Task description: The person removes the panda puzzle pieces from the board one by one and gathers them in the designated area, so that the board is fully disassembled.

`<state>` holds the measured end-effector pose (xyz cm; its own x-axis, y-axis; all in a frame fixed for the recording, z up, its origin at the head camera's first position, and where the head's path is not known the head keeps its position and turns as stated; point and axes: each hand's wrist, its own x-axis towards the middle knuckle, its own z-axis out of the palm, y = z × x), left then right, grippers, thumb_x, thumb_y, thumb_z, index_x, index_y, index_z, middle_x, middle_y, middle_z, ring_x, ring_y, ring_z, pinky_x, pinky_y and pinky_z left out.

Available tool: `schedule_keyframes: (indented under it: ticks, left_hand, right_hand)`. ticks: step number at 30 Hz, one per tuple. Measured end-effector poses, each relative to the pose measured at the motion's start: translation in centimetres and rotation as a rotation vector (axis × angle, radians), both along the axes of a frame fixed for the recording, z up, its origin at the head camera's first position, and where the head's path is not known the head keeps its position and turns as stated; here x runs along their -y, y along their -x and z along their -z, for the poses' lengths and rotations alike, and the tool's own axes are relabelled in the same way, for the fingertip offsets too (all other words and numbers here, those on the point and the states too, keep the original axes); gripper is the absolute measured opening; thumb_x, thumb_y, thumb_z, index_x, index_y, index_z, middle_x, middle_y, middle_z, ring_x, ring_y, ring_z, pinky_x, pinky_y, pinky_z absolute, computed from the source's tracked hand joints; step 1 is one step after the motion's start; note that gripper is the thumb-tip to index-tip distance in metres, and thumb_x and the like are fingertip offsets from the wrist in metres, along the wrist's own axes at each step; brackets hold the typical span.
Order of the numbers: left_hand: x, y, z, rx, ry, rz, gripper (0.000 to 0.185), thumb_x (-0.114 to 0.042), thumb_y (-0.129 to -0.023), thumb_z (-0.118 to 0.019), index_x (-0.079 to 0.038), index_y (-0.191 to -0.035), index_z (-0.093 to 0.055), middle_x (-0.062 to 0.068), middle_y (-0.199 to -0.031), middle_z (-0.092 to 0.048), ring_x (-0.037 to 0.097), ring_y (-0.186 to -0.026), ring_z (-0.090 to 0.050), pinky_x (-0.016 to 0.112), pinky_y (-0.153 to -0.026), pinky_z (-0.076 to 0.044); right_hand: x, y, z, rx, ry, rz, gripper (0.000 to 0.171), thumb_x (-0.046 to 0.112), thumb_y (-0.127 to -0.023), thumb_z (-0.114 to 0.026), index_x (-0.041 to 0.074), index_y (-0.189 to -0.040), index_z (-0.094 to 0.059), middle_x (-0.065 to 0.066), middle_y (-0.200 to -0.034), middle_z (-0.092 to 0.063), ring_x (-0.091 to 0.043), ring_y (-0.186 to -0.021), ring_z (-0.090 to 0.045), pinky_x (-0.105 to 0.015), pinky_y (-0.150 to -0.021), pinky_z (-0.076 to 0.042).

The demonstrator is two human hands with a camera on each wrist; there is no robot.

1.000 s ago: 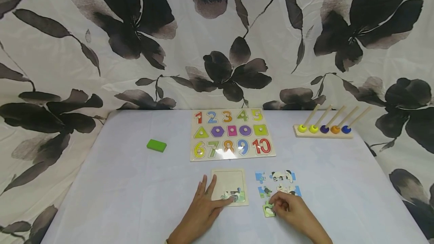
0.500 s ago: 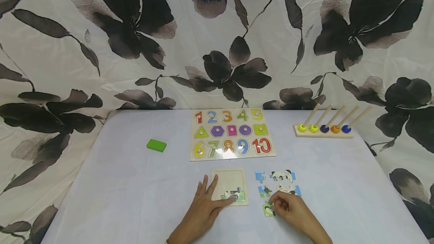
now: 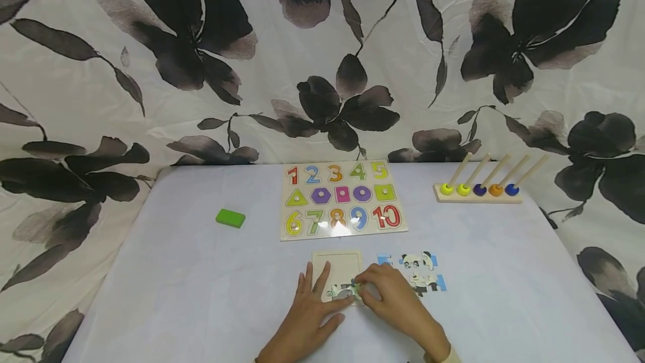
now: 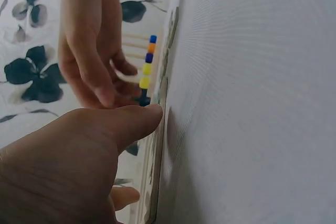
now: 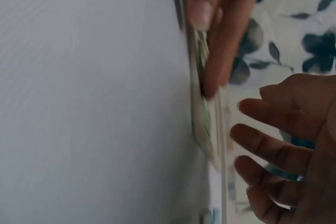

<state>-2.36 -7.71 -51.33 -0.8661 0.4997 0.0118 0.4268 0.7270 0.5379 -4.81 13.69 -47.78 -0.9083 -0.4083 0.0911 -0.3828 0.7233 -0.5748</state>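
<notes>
Head view: a small square wooden puzzle tray (image 3: 336, 265) lies near the table's front edge. The left hand (image 3: 308, 311) rests flat, fingers straight, steadying the tray. The right hand (image 3: 390, 298) pinches a green-edged jigsaw piece (image 3: 356, 290) at the tray's bottom row. Most slots look unfilled; several loose panda pieces (image 3: 422, 272) wait just right. Behind, a wooden number board (image 3: 342, 199) reads 1 to 10.

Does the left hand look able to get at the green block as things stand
Probably yes. The left hand rests flat on the puzzle tray, holding nothing, and only bare tablecloth lies between it and the green block, farther back to its left.
</notes>
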Motion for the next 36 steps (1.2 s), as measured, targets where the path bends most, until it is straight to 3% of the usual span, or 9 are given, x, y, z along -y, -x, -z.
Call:
schedule_keyframes:
  ticks: [3, 9, 21, 29, 36]
  left_hand:
    - [-0.1, 0.0, 0.1, -0.016, 0.013, 0.003, 0.033, -0.039, -0.093, -0.059, -0.040, -0.126, -0.061, 0.020, -0.158, -0.014, 0.055, -0.140, 0.003, 0.069, -0.109, -0.010]
    - [-0.1, 0.0, 0.0, -0.018, 0.015, 0.004, 0.033, -0.038, -0.093, -0.059, -0.039, -0.126, -0.062, 0.021, -0.158, -0.015, 0.055, -0.140, 0.001, 0.070, -0.108, -0.011]
    - [-0.1, -0.1, 0.1, -0.064, 0.006, 0.013, 0.032, -0.037, -0.092, -0.060, -0.037, -0.124, -0.064, 0.023, -0.156, -0.020, 0.059, -0.138, -0.004, 0.072, -0.105, -0.015]
    - [-0.2, 0.0, 0.0, -0.022, 0.015, 0.011, 0.031, -0.037, -0.092, -0.060, -0.034, -0.123, -0.066, 0.023, -0.156, -0.019, 0.057, -0.139, -0.003, 0.070, -0.107, -0.013]
    - [-0.1, 0.1, 0.1, -0.035, 0.005, 0.017, 0.032, -0.036, -0.091, -0.061, -0.033, -0.122, -0.066, 0.024, -0.156, -0.020, 0.057, -0.138, -0.003, 0.071, -0.106, -0.014]
  right_hand:
    - [1.2, 0.3, 0.3, -0.051, -0.075, -0.034, 0.013, 0.020, -0.086, -0.070, 0.018, -0.097, -0.075, 0.011, -0.097, -0.065, -0.008, -0.087, -0.051, -0.032, -0.076, -0.045]
    - [2.0, 0.9, 0.7, -0.034, -0.116, -0.040, 0.013, 0.018, -0.085, -0.071, 0.018, -0.097, -0.075, 0.009, -0.097, -0.061, -0.008, -0.086, -0.046, -0.029, -0.073, -0.041]
    - [2.4, 0.9, 1.0, -0.027, -0.116, -0.052, 0.009, 0.017, -0.085, -0.071, 0.017, -0.093, -0.074, 0.006, -0.099, -0.061, -0.010, -0.087, -0.045, -0.030, -0.075, -0.042]
    - [2.5, 0.8, 1.1, -0.026, -0.108, -0.039, 0.007, 0.015, -0.086, -0.070, 0.018, -0.092, -0.072, 0.006, -0.101, -0.060, -0.010, -0.088, -0.046, -0.032, -0.077, -0.043]
    - [2.4, 0.9, 1.1, -0.023, -0.056, -0.030, 0.008, 0.014, -0.085, -0.071, 0.018, -0.092, -0.070, 0.008, -0.101, -0.061, -0.010, -0.090, -0.048, -0.033, -0.079, -0.044]
